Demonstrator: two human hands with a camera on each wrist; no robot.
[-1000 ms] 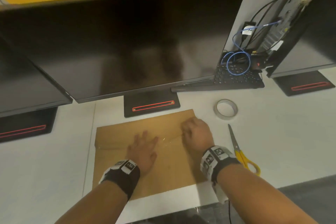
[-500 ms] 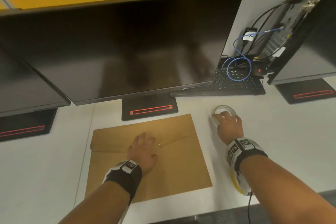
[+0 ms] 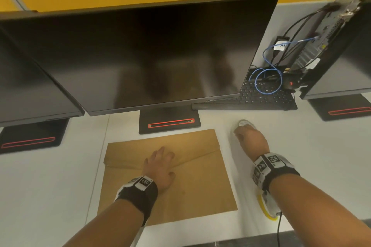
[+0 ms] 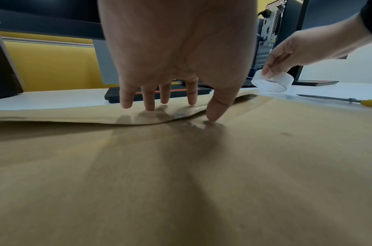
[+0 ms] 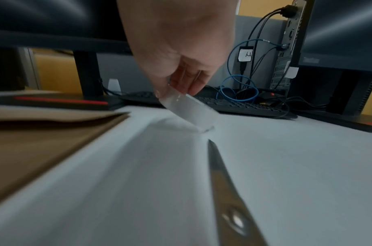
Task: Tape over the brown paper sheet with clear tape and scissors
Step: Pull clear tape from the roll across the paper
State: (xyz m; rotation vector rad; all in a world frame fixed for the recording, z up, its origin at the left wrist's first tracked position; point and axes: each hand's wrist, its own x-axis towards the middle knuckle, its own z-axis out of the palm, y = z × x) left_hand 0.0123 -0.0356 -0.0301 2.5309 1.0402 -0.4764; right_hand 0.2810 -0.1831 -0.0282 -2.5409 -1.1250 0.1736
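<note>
A brown paper envelope [image 3: 196, 182] lies flat on the white desk, its folded flap [image 4: 54, 114] toward the monitor. My left hand [image 3: 160, 163] rests on it with spread fingers, fingertips [image 4: 212, 116] pressing at the flap's edge. To the right of the envelope, my right hand [image 3: 249, 140] pinches the clear tape roll [image 4: 272, 83] and tilts it up off the desk [image 5: 189, 108]. Scissors with yellow handles [image 3: 267, 209] lie under my right wrist, their blades [image 5: 225, 183] pointing at the roll.
A large black monitor [image 3: 150, 52] on a stand [image 3: 169, 120] rises just behind the envelope. A keyboard [image 3: 261, 98], blue cables [image 3: 269, 80] and a computer case [image 3: 329, 32] crowd the back right. More monitors flank both sides.
My right hand left the envelope's flap, moved right to the tape roll, and now holds it tilted up. The left hand stays pressed on the envelope.
</note>
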